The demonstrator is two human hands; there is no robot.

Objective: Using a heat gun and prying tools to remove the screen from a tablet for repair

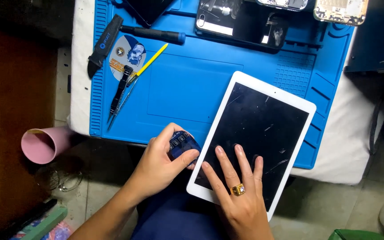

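At the far left a pink cup [41, 144] lies on its side below the table edge, over a dim floor. On the left of the blue silicone repair mat [187, 84] sit a black-handled tool [104, 44], a round sticker-like disc [127, 57], a thin yellow stick [153, 59], a black pen-shaped driver [120, 90] and a blue-tipped screwdriver [154, 34].

The left hand [158, 166] has its fingers curled tight around a small blue opening pick [182, 146], pressed at the tablet's lower-left edge. The white tablet [252, 140] lies tilted across the mat's lower right, its near corner overhanging the table toward the person's lap. The right hand [238, 195], wearing a gold ring [238, 190], lies flat on the dark glass with fingers spread, gripping nothing.

The tablet looks thin, stiff and fairly light, and its scratched glass is probably slick and fragile, so it seems best held by the white bezel or steadied with a flat palm, not flexed.

Along the top are a dark phone [241, 22] and opened phone shells [339, 10]. The mat rests on a white cloth-covered table [352, 133]; the surroundings are cramped and dim
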